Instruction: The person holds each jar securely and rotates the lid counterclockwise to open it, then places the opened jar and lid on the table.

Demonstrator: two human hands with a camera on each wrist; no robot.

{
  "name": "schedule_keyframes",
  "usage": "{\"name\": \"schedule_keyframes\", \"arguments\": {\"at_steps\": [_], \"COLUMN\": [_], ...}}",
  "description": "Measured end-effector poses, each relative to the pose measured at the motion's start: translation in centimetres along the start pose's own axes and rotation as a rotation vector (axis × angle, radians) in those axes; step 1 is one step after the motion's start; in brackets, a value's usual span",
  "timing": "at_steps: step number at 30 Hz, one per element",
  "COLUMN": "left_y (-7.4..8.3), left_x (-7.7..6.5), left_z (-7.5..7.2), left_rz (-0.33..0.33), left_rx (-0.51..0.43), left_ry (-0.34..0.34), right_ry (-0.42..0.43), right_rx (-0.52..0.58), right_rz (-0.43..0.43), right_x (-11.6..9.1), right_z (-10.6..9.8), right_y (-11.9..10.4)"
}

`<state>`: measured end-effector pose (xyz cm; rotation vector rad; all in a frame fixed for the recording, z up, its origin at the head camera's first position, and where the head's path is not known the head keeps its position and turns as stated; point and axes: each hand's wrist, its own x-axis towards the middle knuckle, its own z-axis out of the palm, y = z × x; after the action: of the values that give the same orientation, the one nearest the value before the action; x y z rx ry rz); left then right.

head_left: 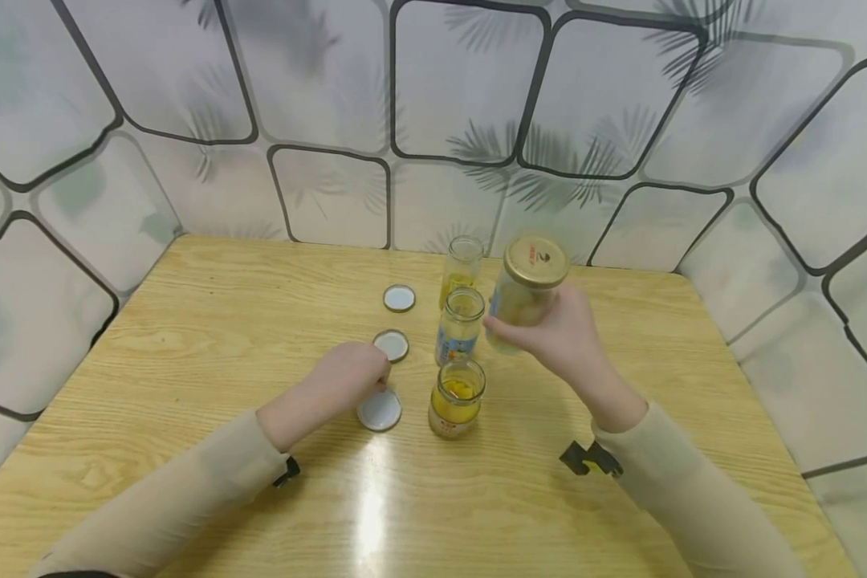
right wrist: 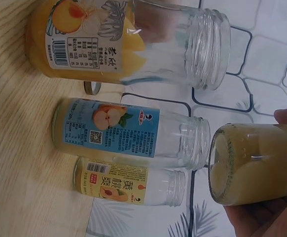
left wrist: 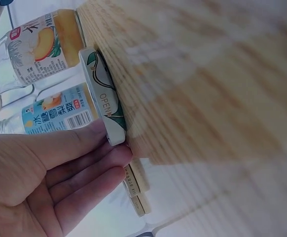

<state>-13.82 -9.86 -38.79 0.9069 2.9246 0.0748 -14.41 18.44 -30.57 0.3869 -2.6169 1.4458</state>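
My right hand [head_left: 559,329] grips a glass jar [head_left: 516,301] with a gold lid [head_left: 537,261] and holds it above the table. In the right wrist view this jar [right wrist: 257,165] contains pale fruit pieces in liquid. My left hand [head_left: 339,377] pinches the edge of the nearest jar lid [head_left: 379,411], marked "OPEN" on its rim [left wrist: 104,96] in the left wrist view. That lid lies white side up on the table. Close to it stands an open jar of yellow peach [head_left: 457,401]. Behind are a blue-labelled open jar [head_left: 459,329] and a slimmer open jar [head_left: 462,273].
Two more lids, the middle one [head_left: 392,345] and the far one [head_left: 400,298], lie white side up left of the jars. Everything is on a wooden table [head_left: 260,297]. A patterned wall [head_left: 448,201] borders its back and sides.
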Motion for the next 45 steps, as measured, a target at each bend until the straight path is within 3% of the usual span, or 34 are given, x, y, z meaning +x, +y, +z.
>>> {"name": "schedule_keyframes", "arguments": {"at_steps": [17, 23, 27, 31, 39, 42, 45], "left_y": [-0.1, -0.4, -0.8, -1.0, -1.2, -0.9, -0.2], "left_x": [0.0, -0.1, -0.3, -0.6, -0.5, 0.0, 0.5], "left_z": [-0.1, -0.2, -0.6, -1.9, -6.7, -8.7, -10.7], "left_rz": [-0.049, -0.024, -0.018, 0.010, 0.123, 0.162, 0.187], "left_rx": [-0.058, -0.100, -0.132, -0.113, -0.151, -0.175, -0.204], "left_ry": [-0.027, -0.037, -0.007, 0.100, 0.452, 0.502, 0.480], "right_ry": [-0.003, -0.009, -0.011, -0.012, -0.016, -0.017, -0.020], "right_rx": [-0.041, -0.042, -0.046, -0.051, -0.049, -0.047, -0.039], "right_rz": [0.028, 0.029, 0.024, 0.012, 0.002, -0.013, -0.031], "right_x": [-0.8, -1.0, -1.0, -1.1, -1.2, -1.3, -1.3], "right_z": [0.1, 0.1, 0.2, 0.2, 0.2, 0.2, 0.3], "right_y": [-0.4, -0.6, -0.7, -0.6, -0.8, -0.9, -0.9]}}
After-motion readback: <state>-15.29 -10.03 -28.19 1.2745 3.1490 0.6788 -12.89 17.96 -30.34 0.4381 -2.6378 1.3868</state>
